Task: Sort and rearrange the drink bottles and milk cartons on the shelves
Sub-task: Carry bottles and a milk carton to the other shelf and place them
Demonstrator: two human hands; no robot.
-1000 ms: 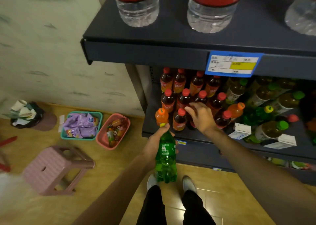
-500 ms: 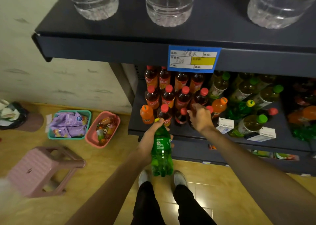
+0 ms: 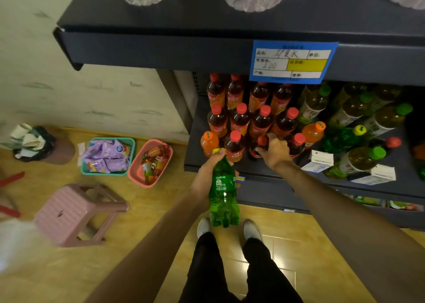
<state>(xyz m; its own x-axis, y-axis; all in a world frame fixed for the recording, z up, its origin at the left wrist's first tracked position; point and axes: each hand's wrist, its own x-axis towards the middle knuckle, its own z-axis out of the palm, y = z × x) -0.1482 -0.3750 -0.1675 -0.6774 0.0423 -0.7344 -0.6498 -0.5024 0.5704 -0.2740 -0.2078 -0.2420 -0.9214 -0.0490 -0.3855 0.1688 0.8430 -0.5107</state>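
My left hand [image 3: 208, 176] grips a green soda bottle [image 3: 223, 199] by its neck, holding it upright in front of the dark shelf [image 3: 253, 172]. My right hand [image 3: 274, 149] is closed around a red-capped dark tea bottle [image 3: 258, 147] in the front row. Rows of red-capped tea bottles [image 3: 240, 118] fill the shelf's left side, with an orange bottle [image 3: 208, 143] at the front left and another orange bottle [image 3: 312, 132] to the right. Green-capped tea bottles [image 3: 361, 159] and white milk cartons [image 3: 320, 161] lie jumbled on the right.
The upper shelf [image 3: 161, 47] overhangs with water bottles and a blue price tag [image 3: 292, 61]. On the floor at left sit a pink stool [image 3: 76, 213], a teal basket [image 3: 108, 155] of purple packets, a pink basket [image 3: 149, 162] and a trash pile [image 3: 34, 141]. My feet [image 3: 230, 228] stand below.
My right hand has shifted from the middle rows to the front row and closed on a red-capped bottle. The left hand keeps the green bottle. The camera view shifted.
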